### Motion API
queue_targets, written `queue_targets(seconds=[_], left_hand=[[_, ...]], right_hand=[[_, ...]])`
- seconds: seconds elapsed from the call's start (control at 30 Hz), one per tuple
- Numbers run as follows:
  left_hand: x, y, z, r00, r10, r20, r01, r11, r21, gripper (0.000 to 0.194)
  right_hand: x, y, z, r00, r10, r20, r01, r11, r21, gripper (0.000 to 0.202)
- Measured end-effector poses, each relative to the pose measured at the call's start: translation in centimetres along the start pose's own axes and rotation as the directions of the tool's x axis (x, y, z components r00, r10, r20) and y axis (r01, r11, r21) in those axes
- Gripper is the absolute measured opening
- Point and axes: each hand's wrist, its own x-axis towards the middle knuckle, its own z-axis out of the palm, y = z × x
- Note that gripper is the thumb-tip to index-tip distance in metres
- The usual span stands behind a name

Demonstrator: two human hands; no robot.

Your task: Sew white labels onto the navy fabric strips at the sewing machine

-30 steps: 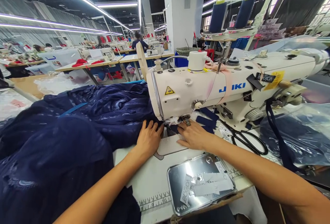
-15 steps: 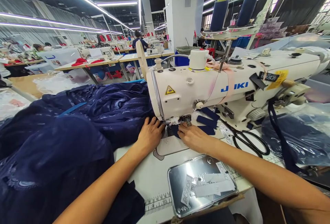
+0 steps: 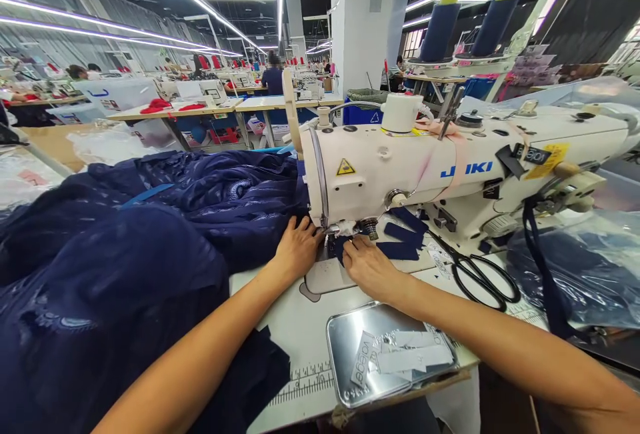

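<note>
Beside the needle area of the white sewing machine [image 3: 370, 171], my left hand [image 3: 299, 247] lies with its fingers spread on the edge of a large navy garment [image 3: 200, 201]. My right hand [image 3: 373, 267] is at the right of the presser foot, fingers curled onto a small navy fabric piece [image 3: 340, 245]. Its fingertips are partly hidden. The garment bunches over the left side of the machine table [image 3: 300, 327]. Several cut navy strips [image 3: 403, 234] lie on the machine bed behind my right hand.
Black scissors [image 3: 485, 277] lie right of my right hand. A metal tray [image 3: 345, 387] with white labels [image 3: 413, 357] stands in front of it. A plastic bag of navy fabric [image 3: 600, 281] is at the right. Thread cones [image 3: 440, 31] stand behind; a person [image 3: 273, 77] sits farther back.
The view has shifted slightly, so the machine appears farther right. Both hands stay beside the presser foot, with my right fingers slightly more curled on the navy piece.
</note>
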Motion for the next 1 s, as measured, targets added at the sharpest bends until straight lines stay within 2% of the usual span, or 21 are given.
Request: queue_targets(seconds=[0.23, 0.47, 0.77, 0.87, 0.93, 1.0], left_hand=[[0.6, -0.2, 0.3, 1.000, -0.003, 0.025, 0.003, 1.000, -0.013, 0.033], [0.6, 0.0, 0.4, 1.000, -0.017, -0.003, 0.017, 0.999, -0.034, 0.035], [0.5, 0.1, -0.2, 0.996, -0.060, 0.059, 0.060, 0.998, 0.015, 0.031], [-0.4, 1.1, -0.7, 0.996, -0.065, 0.063, 0.063, 0.998, 0.030, 0.030], [-1.9, 1.5, -1.6, 0.999, -0.028, 0.037, 0.027, 0.999, 0.038, 0.032], [-4.1, 0.9, -3.0, 0.999, 0.046, -0.008, -0.045, 0.997, 0.058, 0.030]], right_hand=[[0.3, -0.4, 0.2, 0.999, 0.022, -0.033, -0.023, 1.000, -0.017, 0.021], [0.5, -0.3, 0.2, 1.000, 0.024, -0.020, -0.024, 1.000, -0.011, 0.022], [-0.4, 2.5, 1.0, 0.994, -0.024, -0.106, 0.016, 0.997, -0.073, 0.020], [-0.7, 3.3, 1.3, 0.991, -0.048, -0.129, 0.035, 0.994, -0.100, 0.023], [-0.8, 3.5, 1.5, 0.989, -0.055, -0.140, 0.039, 0.993, -0.113, 0.024], [-0.8, 3.6, 1.6, 0.989, -0.061, -0.132, 0.045, 0.992, -0.118, 0.025]])
